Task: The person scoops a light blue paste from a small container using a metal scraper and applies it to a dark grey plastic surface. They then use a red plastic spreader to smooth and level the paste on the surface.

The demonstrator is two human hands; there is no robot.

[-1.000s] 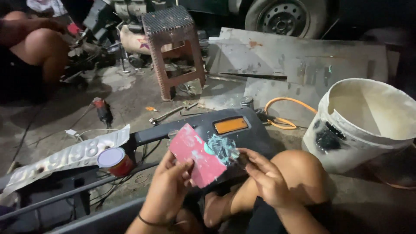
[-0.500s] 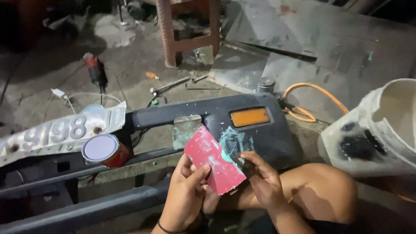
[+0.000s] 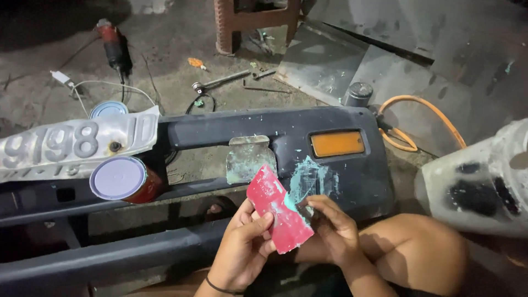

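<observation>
Together the left hand (image 3: 242,250) and right hand (image 3: 330,231) pinch a red plastic spreader (image 3: 278,214) by its long edges, pale green filler at its right side. It looks light, stiff and slightly flexible, likely slick where smeared. Just beyond lies a dark bumper (image 3: 352,181), a round tin (image 3: 124,179) farther left.

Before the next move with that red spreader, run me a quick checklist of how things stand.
1. Left hand grips the red spreader by its lower edge: ok.
2. Right hand meets the spreader's right edge, fingertips on the green filler there: ok.
3. Filler on the spreader: only a small green smear near the middle and right edge; whether it is enough, cannot tell.
4. Green patch on the black bumper, left of the orange lamp, looks uneven and scraped: not ok.
5. Red can sits on the bumper's lower bar with its lid on: ok.
6. White bucket stands clear to the right: ok.
</observation>
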